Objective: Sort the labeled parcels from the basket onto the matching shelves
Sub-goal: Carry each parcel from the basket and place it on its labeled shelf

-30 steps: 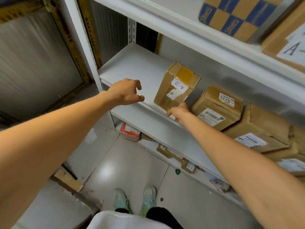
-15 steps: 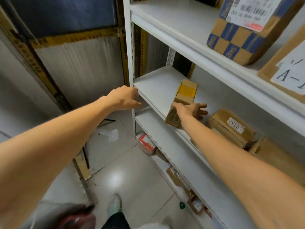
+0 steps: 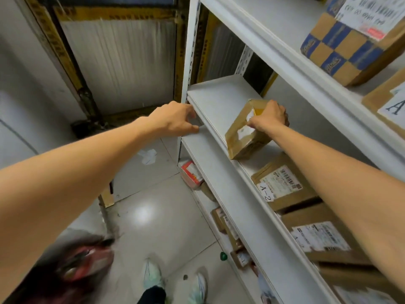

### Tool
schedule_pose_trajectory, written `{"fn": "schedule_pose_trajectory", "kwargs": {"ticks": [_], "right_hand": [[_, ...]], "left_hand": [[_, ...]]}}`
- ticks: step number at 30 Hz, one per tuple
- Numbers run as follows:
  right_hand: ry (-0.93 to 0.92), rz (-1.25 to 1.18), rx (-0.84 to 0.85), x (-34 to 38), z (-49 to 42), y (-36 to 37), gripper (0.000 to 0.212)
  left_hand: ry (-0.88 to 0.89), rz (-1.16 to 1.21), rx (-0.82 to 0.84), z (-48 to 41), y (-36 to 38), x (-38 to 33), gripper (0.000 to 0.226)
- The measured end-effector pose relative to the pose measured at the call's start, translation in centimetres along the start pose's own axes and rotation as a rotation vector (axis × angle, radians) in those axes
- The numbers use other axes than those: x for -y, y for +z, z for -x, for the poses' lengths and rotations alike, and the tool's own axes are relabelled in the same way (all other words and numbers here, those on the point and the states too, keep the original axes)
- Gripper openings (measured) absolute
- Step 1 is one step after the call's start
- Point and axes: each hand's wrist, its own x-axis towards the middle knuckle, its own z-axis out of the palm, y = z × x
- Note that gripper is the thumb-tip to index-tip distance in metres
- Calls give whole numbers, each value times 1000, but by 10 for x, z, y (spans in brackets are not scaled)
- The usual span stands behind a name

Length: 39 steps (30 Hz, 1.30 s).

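Since the parcel [image 3: 243,137] stands tilted on its narrow end right at the shelf's [image 3: 219,99] front edge, it could tip fwd off the lip if released now. The right grip [image 3: 269,117] is curled over its top end, pinching it. The left grip [image 3: 175,119] sits curled at the shelf's front-left corner; can't tell if it holds the lip. A careless shove along the edge may bump the A-2 box [image 3: 282,187] nearby.

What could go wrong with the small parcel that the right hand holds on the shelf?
1. The parcel stands on its narrow end near the front edge of the shelf; once the right hand lets go, it may tip off.
2. Its label is blurred and partly under the hand, so a match with the A-2 box beside it is not confirmed.
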Motion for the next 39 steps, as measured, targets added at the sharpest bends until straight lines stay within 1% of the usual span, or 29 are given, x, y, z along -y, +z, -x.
{"fn": "schedule_pose_trajectory", "kwargs": {"ticks": [2,5,7,14,16,18,21,24,26,30,32,34,37,39], "right_hand": [[-10,-8,-4,-6,2,-1,77],[-17,38,-7,-11,4,-9,65],[-19,57,-10,-15,6,-13,63],[-112,30,14,-40,16,-14,83],[-192,27,-12,-42,25,-15,85],[-355,74,-39,-39,41,-15,81],[-639,133,-27,-20,78,-7,73],[-901,83,90,10,134,2,63],[-1040,57,173,32,172,4,59],[-1378,30,421,73,282,7,55],[-1543,73,536,90,345,13,55],[-1694,133,596,101,410,21,56],[-1923,190,635,103,512,26,52],[-2036,208,687,97,576,27,48]], "left_hand": [[10,19,9,0,2,7,48],[14,35,-10,2,5,13,47],[12,52,-21,8,6,14,47],[-67,9,-92,49,8,7,46],[-109,-23,-117,65,6,0,45],[-164,-60,-142,86,4,-10,45],[-245,-118,-191,133,2,-23,47],[-375,-177,-227,200,6,-27,48],[-477,-166,-250,243,6,-27,47],[-735,-141,-356,370,16,-30,46],[-856,-136,-421,437,31,-32,45],[-978,-122,-460,503,51,-39,44],[-1148,-83,-505,599,85,-61,39],[-1248,-42,-529,659,109,-80,39]]}}
